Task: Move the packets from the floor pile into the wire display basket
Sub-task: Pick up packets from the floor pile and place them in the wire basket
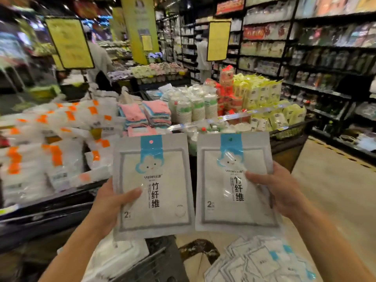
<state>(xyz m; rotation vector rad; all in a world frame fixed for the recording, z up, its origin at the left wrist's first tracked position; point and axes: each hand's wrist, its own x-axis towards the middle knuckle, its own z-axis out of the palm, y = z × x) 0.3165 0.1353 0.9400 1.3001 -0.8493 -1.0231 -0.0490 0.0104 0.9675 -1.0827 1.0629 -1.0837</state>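
I hold two flat white packets upright in front of me, each with a blue header and a cloud face. My left hand (109, 202) grips the left packet (152, 186) by its left edge, thumb across the front. My right hand (276, 188) grips the right packet (234, 180) by its right edge, thumb on the front. A pile of the same packets (258, 261) lies on the floor at the lower right. Below the left packet a black wire basket (150, 267) shows, with white packets (120, 255) in it.
A low display table (40, 208) to the left is heaped with white packs with orange labels (55, 143). Folded pink and blue cloths (146, 115), paper cups and yellow packs lie behind. Shelving (305, 58) lines the right side. Two people stand far back in the aisle.
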